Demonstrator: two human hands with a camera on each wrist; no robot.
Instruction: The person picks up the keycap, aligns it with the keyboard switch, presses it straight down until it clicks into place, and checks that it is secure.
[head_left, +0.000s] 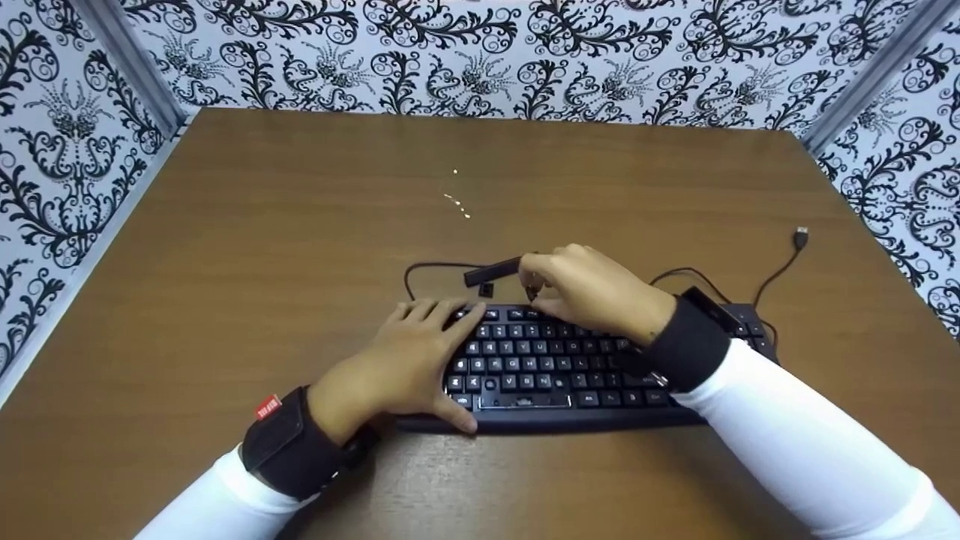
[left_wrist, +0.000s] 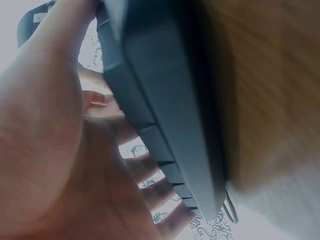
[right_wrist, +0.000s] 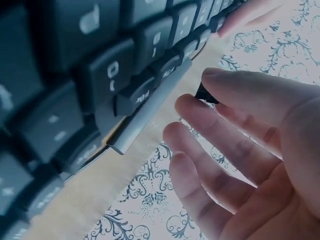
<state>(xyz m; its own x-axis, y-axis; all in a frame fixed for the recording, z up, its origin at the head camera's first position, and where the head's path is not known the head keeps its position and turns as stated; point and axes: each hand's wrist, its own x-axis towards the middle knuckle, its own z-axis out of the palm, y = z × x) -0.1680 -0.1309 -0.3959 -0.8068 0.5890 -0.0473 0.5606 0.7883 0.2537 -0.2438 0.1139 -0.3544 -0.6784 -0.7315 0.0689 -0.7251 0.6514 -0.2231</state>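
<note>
A black keyboard [head_left: 525, 364] lies on the wooden table. My left hand [head_left: 416, 356] rests spread over its left end, thumb at the front edge and fingers reaching toward the back. Between thumb and forefinger, my right hand [head_left: 592, 289] pinches a small black keycap [right_wrist: 204, 94] just behind the back row; its other fingers are loosely bent. A long black space bar [head_left: 491, 273] lies on the table behind the keyboard, partly hidden by the right hand. Near it is another small keycap [head_left: 486, 290]. The space bar slot [head_left: 523, 401] shows bare at the keyboard's front.
The keyboard's cable [head_left: 442, 264] loops behind it, ending in a USB plug [head_left: 801, 238] at the right. Several small light spots [head_left: 457, 204] show on the table [head_left: 300, 202] farther back. Patterned panels [head_left: 480, 64] border the table at the back and sides.
</note>
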